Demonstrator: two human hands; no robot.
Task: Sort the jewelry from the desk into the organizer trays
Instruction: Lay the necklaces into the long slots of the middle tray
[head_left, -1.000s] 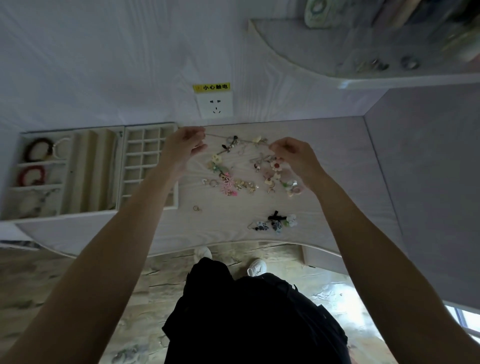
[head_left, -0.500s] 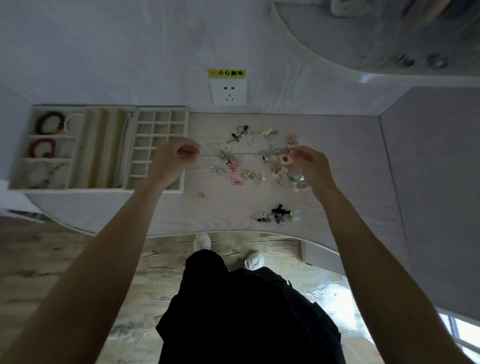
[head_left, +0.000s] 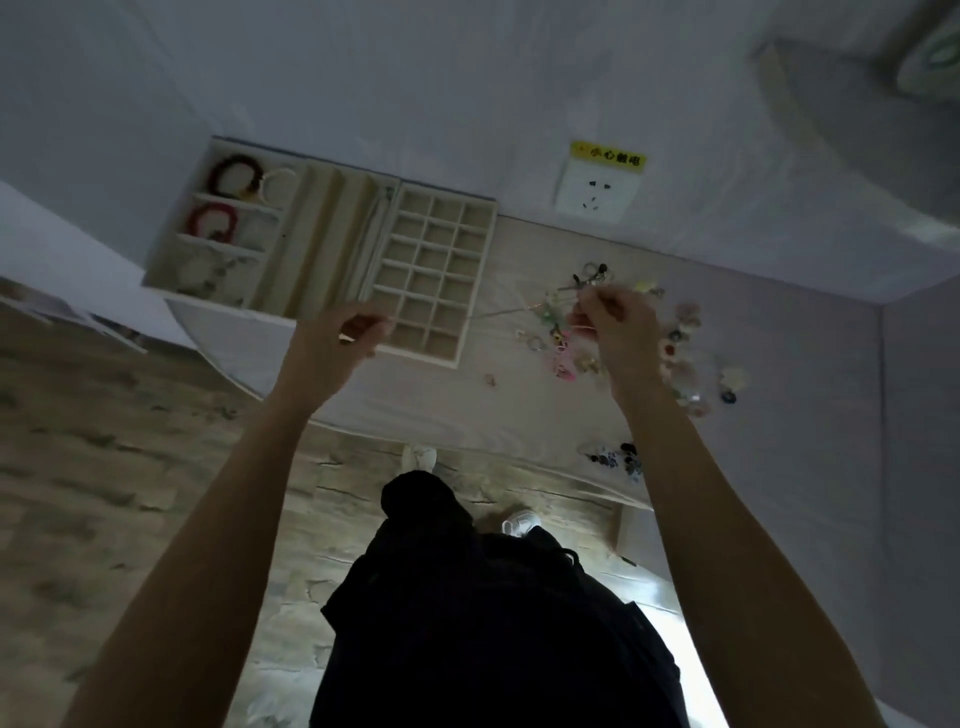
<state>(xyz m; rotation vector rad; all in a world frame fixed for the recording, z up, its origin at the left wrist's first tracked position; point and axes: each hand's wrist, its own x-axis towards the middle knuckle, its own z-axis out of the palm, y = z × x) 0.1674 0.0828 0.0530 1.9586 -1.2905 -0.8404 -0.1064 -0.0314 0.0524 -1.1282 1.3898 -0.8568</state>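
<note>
Thin chain (head_left: 498, 312) stretched (taut) between both hands.

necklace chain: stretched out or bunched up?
Stretched out. The chain runs as a thin line between the left hand and right hand, each pinching an end above the desk.

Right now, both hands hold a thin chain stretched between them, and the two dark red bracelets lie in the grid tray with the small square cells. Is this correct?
Not quite. In the head view, the two dark red bracelets lie in the left tray with long compartments; the grid tray cells look empty. The rest holds: the left hand and right hand hold a thin chain stretched between them.
</note>
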